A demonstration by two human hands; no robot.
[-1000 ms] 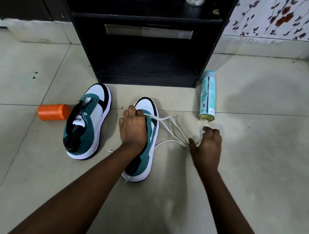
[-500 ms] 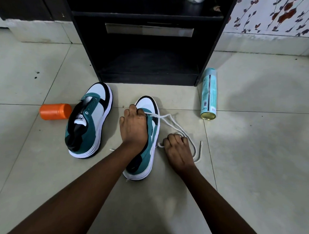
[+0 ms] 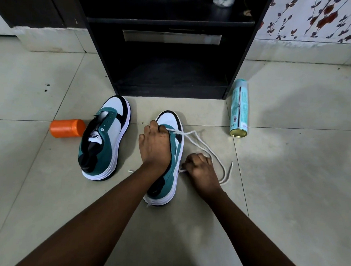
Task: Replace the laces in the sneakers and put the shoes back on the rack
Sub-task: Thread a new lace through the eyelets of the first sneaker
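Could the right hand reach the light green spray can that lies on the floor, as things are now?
Probably yes. The floor between the right hand and the light green spray can is bare apart from the loose white shoelace, but the hand grips that lace and would need to let go first.

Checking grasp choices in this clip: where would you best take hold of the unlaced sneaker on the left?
Probably by the heel collar of the left sneaker, coming from above. It stands upright on its sole, its open mouth faces up, and nothing touches it; the orange bottle lies close on its far side.
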